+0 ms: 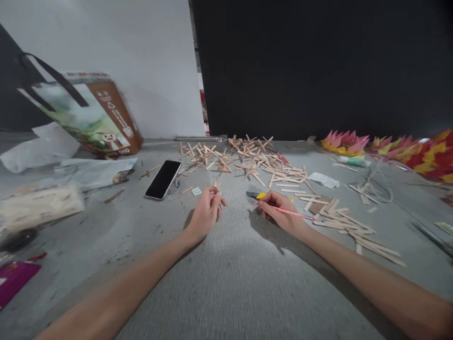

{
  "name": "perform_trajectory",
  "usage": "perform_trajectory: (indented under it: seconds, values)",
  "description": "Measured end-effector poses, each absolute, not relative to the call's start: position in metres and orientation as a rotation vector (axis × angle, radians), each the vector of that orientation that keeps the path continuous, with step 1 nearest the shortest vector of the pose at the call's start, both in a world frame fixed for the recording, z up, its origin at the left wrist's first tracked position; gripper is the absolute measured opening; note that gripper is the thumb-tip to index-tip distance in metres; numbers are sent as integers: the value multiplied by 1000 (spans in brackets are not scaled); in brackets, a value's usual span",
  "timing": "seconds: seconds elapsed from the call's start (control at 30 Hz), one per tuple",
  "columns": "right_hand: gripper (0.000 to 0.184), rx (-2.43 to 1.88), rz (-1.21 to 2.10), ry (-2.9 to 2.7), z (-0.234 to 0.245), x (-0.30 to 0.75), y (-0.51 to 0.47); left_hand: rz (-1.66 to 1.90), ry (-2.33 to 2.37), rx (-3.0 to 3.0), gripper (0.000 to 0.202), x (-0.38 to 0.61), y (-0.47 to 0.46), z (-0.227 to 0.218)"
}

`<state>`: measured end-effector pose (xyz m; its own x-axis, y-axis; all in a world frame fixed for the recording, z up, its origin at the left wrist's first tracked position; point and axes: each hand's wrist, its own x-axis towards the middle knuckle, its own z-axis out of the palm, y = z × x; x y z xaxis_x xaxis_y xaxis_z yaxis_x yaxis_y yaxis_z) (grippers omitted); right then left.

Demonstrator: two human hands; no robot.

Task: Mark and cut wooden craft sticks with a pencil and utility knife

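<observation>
Bare forearms [141, 278] converge; centrally, the closed left hand [207, 208] pinches a pale flat wooden stick [218, 181], the right hand [281, 215] grips a slim pink pen [293, 214] and, pushed carelessly farther, could knock the yellow-and-black cutter [261, 195].

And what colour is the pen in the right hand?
The pen is pink, best seen in the head view.

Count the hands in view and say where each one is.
2: the left hand, holding something wooden, right of the phone; the right hand, holding a pink pen, beside the yellow-and-black tool.
</observation>
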<state>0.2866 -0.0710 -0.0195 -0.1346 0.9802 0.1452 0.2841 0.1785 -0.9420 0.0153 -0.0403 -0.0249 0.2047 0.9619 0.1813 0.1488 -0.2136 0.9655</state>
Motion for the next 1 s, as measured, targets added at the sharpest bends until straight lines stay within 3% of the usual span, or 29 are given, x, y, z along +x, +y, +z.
perform_trajectory:
  seconds: [0.53,1.0]
  values:
    - [29,-1239,995,-1643,-20,286,-71,1187,967,1564,68,13,-40,-22]
    - [28,-1242,960,-1679,-17,284,-73,1093,938,1691,60,12,-41,-19]
